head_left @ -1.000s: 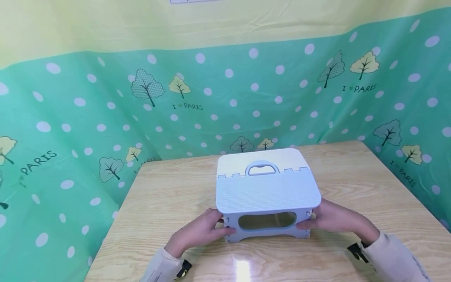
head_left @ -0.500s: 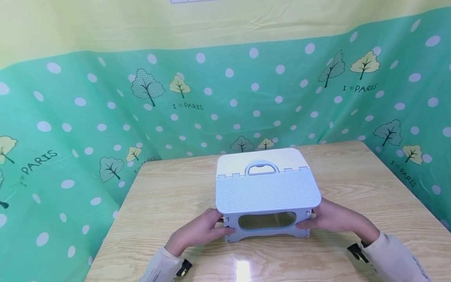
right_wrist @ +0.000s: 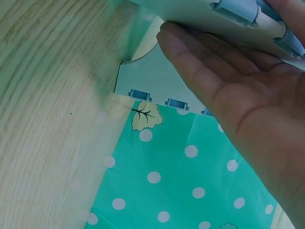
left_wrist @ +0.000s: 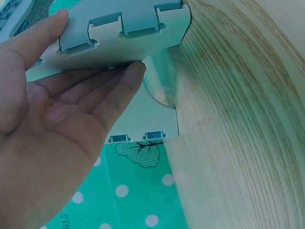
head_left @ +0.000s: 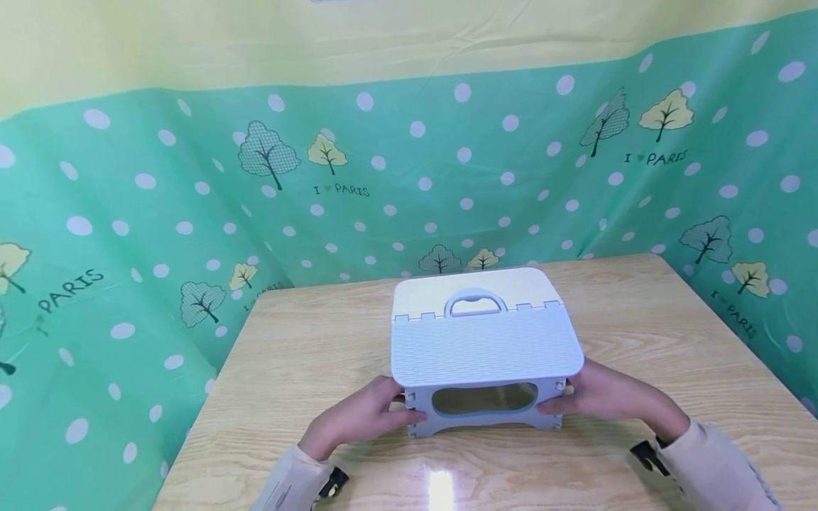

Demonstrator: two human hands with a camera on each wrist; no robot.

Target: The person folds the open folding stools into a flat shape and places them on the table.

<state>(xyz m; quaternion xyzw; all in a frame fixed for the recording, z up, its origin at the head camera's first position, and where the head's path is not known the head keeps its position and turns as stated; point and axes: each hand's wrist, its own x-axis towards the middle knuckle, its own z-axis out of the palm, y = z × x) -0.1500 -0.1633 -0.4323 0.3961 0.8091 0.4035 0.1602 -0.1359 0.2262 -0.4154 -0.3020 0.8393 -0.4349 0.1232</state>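
Observation:
A folding stool (head_left: 486, 348) in white and light blue stands unfolded on the wooden table, its top seen from above with a blue carry handle (head_left: 476, 295) along the middle seam. My left hand (head_left: 364, 415) pinches the left edge of its near leg panel (head_left: 486, 419), thumb in front and fingers behind. At the right edge of that same panel, my right hand (head_left: 607, 394) grips in the same way. The left wrist view shows the left fingers (left_wrist: 119, 95) against the panel's inner face. In the right wrist view, the right fingers (right_wrist: 190, 57) lie behind the panel too.
The wood-grain table (head_left: 307, 341) extends to both sides of the stool and in front of it. A green and yellow curtain (head_left: 383, 177) with dots and trees hangs behind and along the sides. Light reflects off the table's near part.
Both hands keep their grip and the stool has not visibly moved. Only the head view has shifted very slightly, with the curtain a little higher in it.

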